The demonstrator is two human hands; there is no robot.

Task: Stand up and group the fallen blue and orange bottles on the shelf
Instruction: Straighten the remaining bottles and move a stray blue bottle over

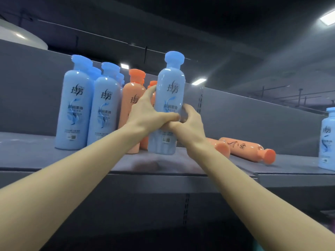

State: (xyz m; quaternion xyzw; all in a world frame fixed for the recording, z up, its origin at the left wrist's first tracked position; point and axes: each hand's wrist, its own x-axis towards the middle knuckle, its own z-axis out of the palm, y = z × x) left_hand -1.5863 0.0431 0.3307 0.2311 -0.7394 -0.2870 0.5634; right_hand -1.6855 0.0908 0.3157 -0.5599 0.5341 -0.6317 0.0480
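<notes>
Both hands hold one upright blue bottle (167, 105) at the front of the grey shelf (54, 160). Left hand (145, 113) wraps it from the left, thumb across the label, fingers behind. Right hand (190, 122) curls around its right side. Its base seems to touch the shelf. To the left stand more blue bottles (76, 105) and, just beside the held one, standing orange bottles (130, 105). To the right, two fallen orange bottles (248, 149) lie on their sides. Another blue bottle (328, 138) stands at the far right edge.
</notes>
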